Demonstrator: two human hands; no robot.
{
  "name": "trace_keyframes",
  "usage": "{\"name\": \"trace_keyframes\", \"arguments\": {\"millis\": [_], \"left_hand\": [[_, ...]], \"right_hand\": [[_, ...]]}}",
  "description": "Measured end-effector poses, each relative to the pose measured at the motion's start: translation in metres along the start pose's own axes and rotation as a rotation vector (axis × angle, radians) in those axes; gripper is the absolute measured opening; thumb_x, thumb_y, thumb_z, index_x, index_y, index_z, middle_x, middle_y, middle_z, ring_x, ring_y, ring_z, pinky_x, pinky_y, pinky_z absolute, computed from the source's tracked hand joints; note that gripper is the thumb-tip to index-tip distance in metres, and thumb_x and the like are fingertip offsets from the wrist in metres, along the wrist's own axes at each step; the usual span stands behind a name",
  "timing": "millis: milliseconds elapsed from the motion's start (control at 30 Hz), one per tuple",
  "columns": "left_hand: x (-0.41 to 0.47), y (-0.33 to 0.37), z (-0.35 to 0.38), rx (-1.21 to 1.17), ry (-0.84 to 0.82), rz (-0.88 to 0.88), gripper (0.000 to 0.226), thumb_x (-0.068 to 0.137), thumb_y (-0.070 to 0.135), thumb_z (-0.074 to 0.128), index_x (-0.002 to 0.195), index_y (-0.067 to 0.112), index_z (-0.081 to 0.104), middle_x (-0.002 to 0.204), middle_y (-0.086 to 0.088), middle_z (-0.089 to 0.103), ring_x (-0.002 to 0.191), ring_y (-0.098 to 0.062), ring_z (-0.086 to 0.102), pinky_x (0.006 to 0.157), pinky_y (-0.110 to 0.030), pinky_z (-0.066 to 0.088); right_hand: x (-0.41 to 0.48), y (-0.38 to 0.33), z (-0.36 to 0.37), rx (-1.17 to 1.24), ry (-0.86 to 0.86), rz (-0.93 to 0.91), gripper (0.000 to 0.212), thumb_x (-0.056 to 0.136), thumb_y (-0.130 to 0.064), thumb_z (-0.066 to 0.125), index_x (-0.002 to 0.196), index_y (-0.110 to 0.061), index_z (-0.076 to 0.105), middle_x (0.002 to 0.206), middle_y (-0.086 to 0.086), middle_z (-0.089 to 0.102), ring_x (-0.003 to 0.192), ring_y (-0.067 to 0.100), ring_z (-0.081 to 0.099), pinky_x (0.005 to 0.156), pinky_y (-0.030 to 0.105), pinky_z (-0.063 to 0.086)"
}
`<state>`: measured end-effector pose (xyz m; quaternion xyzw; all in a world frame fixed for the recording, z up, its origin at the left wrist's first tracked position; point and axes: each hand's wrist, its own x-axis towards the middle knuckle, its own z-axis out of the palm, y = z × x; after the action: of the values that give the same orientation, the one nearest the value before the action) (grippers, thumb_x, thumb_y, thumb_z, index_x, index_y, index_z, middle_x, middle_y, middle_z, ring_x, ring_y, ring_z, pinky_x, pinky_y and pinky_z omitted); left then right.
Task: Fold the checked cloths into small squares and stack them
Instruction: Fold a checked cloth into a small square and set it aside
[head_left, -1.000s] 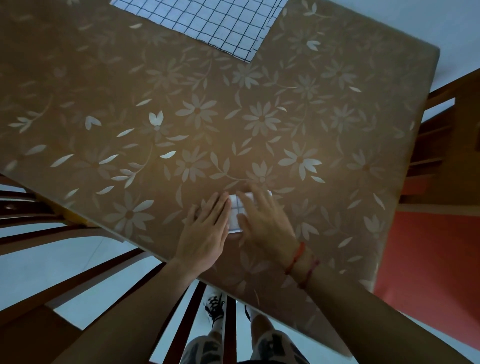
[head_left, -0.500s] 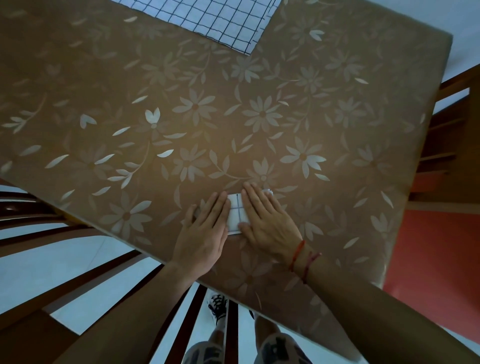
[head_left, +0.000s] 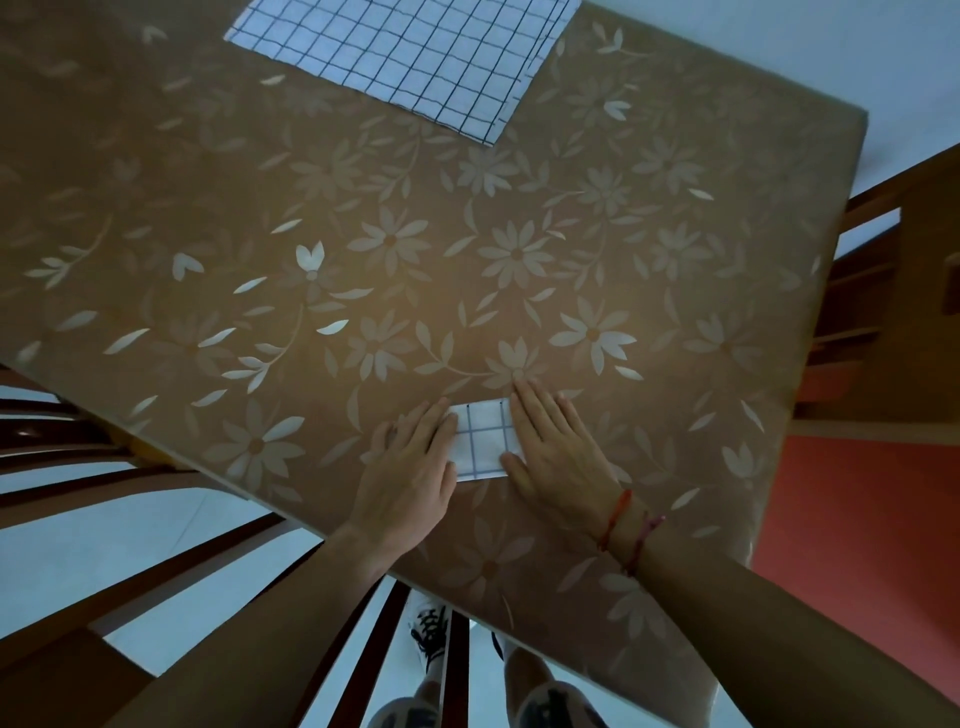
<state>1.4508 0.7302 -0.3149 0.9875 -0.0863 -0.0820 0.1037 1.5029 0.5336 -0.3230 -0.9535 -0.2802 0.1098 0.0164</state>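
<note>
Head view: left hand (head_left: 410, 467), right hand (head_left: 556, 457), fingers (head_left: 535, 410) straight, flat on the folded checked cloth (head_left: 480, 441).

Home dining room: floral-clothed table (head_left: 467, 260), wooden chairs (head_left: 883, 291).

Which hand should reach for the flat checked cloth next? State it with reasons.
Right, probably. The right hand lies farther up the table, its fingertips nearly in line with the near corner of the flat checked cloth. The left hand sits lower, pressing the folded square.
</note>
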Motion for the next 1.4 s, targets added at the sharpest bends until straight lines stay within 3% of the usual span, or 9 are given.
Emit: {"name": "trace_keyframes", "arguments": {"millis": [367,533,633,767,867,967,1067,1167,1400], "left_hand": [[0.027,0.010,-0.026,-0.049,-0.018,-0.104,0.069,0.055,0.017,0.073,0.122,0.014,0.056,0.099,-0.004,0.057,0.090,-0.025,0.055,0.077,-0.038,0.046],[0.029,0.017,-0.035,-0.132,0.026,-0.118,0.048,0.065,0.008,0.064,0.113,0.018,0.061,0.104,-0.001,0.057,0.096,-0.025,0.054,0.084,-0.036,0.045],[0.026,0.021,-0.042,-0.339,-0.005,-0.218,0.027,0.081,0.009,0.060,0.107,0.013,0.062,0.101,0.002,0.059,0.093,-0.020,0.054,0.087,-0.034,0.045],[0.022,0.027,-0.055,-0.701,-0.037,-0.359,0.007,0.083,0.007,0.056,0.083,0.010,0.062,0.075,-0.002,0.063,0.070,-0.010,0.060,0.059,-0.023,0.048],[0.025,0.033,-0.068,-0.872,0.002,-0.337,0.029,0.081,-0.001,0.059,0.066,0.023,0.056,0.054,0.011,0.054,0.053,-0.001,0.051,0.050,-0.013,0.038],[0.032,0.038,-0.074,-1.020,0.045,-0.356,0.024,0.078,0.000,0.069,0.079,0.024,0.065,0.066,0.007,0.063,0.061,-0.005,0.057,0.052,-0.018,0.044],[0.046,0.048,-0.076,-1.178,0.001,-0.419,0.022,0.080,0.005,0.074,0.096,0.017,0.065,0.083,-0.002,0.069,0.072,-0.011,0.066,0.054,-0.018,0.049],[0.065,0.061,-0.075,-1.289,-0.069,-0.533,0.028,0.080,0.009,0.076,0.105,0.008,0.064,0.093,-0.009,0.070,0.082,-0.022,0.069,0.057,-0.026,0.053],[0.105,0.098,-0.068,-1.313,-0.118,-0.566,0.010,0.085,0.004,0.070,0.094,0.002,0.069,0.093,-0.021,0.070,0.078,-0.029,0.066,0.061,-0.034,0.056]], "right_hand": [[0.013,0.006,-0.019,0.147,0.052,-0.031,0.068,0.069,-0.024,0.072,0.128,0.005,0.054,0.133,0.023,0.054,0.120,0.035,0.056,0.101,0.044,0.044],[0.015,0.011,-0.030,0.311,0.015,-0.022,0.069,0.077,-0.022,0.068,0.139,-0.003,0.043,0.137,0.016,0.050,0.121,0.032,0.049,0.102,0.039,0.041],[0.012,0.015,-0.041,0.475,0.027,0.068,0.066,0.080,-0.022,0.064,0.140,-0.010,0.043,0.117,0.009,0.062,0.103,0.026,0.057,0.086,0.030,0.046],[0.006,0.020,-0.055,0.674,-0.045,0.173,0.029,0.078,-0.025,0.065,0.105,-0.015,0.068,0.089,0.003,0.070,0.073,0.014,0.060,0.063,0.022,0.047],[-0.005,0.029,-0.061,0.837,-0.083,0.340,0.013,0.073,-0.028,0.069,0.085,-0.024,0.074,0.079,-0.003,0.071,0.070,0.007,0.063,0.069,0.032,0.056],[-0.022,0.039,-0.068,1.171,-0.072,0.494,0.019,0.078,-0.012,0.073,0.078,-0.031,0.075,0.079,-0.002,0.075,0.070,0.009,0.069,0.073,0.030,0.059],[-0.039,0.051,-0.078,1.354,-0.010,0.609,0.007,0.080,-0.004,0.072,0.080,-0.010,0.076,0.073,0.015,0.072,0.055,0.017,0.063,0.055,0.031,0.055],[-0.053,0.065,-0.085,1.427,0.118,0.738,0.011,0.079,-0.005,0.074,0.086,0.003,0.073,0.083,0.024,0.072,0.065,0.022,0.064,0.064,0.037,0.057],[-0.068,0.098,-0.085,1.447,0.283,0.893,0.012,0.079,-0.006,0.075,0.080,0.004,0.069,0.049,0.003,0.061,0.039,0.008,0.051,0.044,0.020,0.046]]}}
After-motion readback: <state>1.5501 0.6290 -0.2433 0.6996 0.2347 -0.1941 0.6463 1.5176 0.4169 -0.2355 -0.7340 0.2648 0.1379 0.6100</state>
